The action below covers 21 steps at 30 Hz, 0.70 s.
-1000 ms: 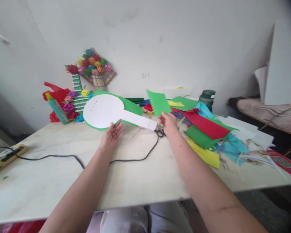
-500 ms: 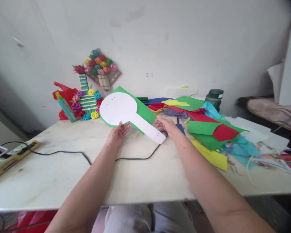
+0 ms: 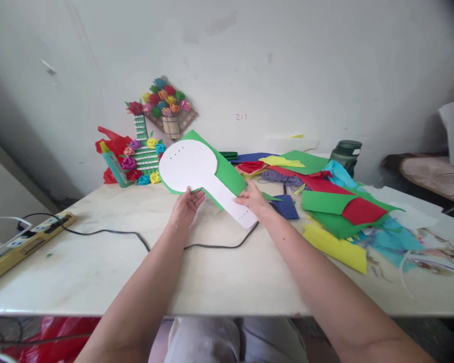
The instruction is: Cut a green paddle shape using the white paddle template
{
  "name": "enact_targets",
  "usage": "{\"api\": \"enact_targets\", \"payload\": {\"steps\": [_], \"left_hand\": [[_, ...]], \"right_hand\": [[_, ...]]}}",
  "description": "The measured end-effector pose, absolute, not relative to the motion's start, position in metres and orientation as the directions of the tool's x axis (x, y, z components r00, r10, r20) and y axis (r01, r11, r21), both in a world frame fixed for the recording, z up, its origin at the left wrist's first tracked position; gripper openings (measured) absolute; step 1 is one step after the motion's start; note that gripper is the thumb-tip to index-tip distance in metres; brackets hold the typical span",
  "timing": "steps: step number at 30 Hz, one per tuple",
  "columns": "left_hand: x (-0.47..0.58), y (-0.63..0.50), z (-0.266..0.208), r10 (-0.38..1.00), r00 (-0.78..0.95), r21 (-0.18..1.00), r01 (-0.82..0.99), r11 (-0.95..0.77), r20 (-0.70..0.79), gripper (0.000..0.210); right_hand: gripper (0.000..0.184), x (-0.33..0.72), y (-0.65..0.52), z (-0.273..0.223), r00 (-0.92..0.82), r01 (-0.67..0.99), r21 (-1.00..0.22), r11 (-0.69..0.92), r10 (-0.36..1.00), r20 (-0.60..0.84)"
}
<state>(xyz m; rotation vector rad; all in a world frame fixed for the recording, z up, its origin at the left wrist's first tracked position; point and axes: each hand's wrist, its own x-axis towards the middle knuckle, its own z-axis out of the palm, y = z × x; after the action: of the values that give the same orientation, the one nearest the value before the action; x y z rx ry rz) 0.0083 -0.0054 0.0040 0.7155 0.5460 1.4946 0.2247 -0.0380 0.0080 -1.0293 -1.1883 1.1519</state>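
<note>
A white card cutout (image 3: 189, 165), round at one end with a straight strip at the other, lies against a green sheet (image 3: 229, 174) that shows around its edges. Small dark dots mark the top of the round part and the end of the strip. My left hand (image 3: 188, 205) grips the lower edge of the round part, thumb on the front and fingers beneath. On the strip's upper side, my right hand (image 3: 252, 199) pinches both layers with its thumb on the white card. Both pieces are tilted above the table.
Coloured sheets (image 3: 325, 201), purple yarn (image 3: 282, 177) and a dark green bottle (image 3: 346, 155) are on the right. Paper-flower crafts (image 3: 147, 156) and a glue bottle (image 3: 115, 169) stand at the back left. A black cord (image 3: 106, 232) crosses the table from a power strip (image 3: 34, 239).
My right hand has closed on the strip, where before it hovered beside the edge with fingers apart. My left hand keeps its hold. The view has shifted slightly.
</note>
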Motion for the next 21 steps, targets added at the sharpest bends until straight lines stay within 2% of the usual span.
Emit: {"api": "enact_targets", "payload": {"steps": [2,5,9,15,17,19,21], "left_hand": [[0.009,-0.006,0.005,0.993,0.039,0.696,-0.716,-0.051,0.113,0.007],[0.014,-0.008,0.005,0.990,0.072,0.686,-0.727,-0.034,0.125,0.009],[0.029,-0.012,0.001,0.977,0.121,0.753,-0.656,-0.053,0.174,0.013],[0.040,-0.013,-0.005,0.959,0.183,0.825,-0.559,-0.078,0.215,0.026],[0.037,-0.010,-0.006,0.963,0.165,0.828,-0.554,-0.089,0.213,0.027],[0.032,-0.008,-0.007,0.971,0.131,0.821,-0.564,-0.095,0.203,0.026],[0.027,-0.006,-0.007,0.978,0.104,0.817,-0.569,-0.092,0.182,0.025]], "right_hand": [[0.104,0.221,-0.037,0.005,0.040,-0.088,-0.980,0.176,0.984,0.173],[0.104,0.215,-0.036,0.002,0.099,0.035,-0.969,0.243,0.964,0.245],[0.098,0.200,-0.043,0.002,0.147,0.230,-0.917,0.327,0.919,0.365],[0.090,0.188,-0.049,0.002,0.144,0.343,-0.878,0.333,0.905,0.400],[0.079,0.195,-0.046,0.003,0.141,0.376,-0.866,0.328,0.904,0.404],[0.058,0.208,-0.043,0.006,0.167,0.452,-0.844,0.288,0.903,0.397],[0.037,0.224,-0.041,0.011,0.206,0.609,-0.771,0.186,0.902,0.380]]}}
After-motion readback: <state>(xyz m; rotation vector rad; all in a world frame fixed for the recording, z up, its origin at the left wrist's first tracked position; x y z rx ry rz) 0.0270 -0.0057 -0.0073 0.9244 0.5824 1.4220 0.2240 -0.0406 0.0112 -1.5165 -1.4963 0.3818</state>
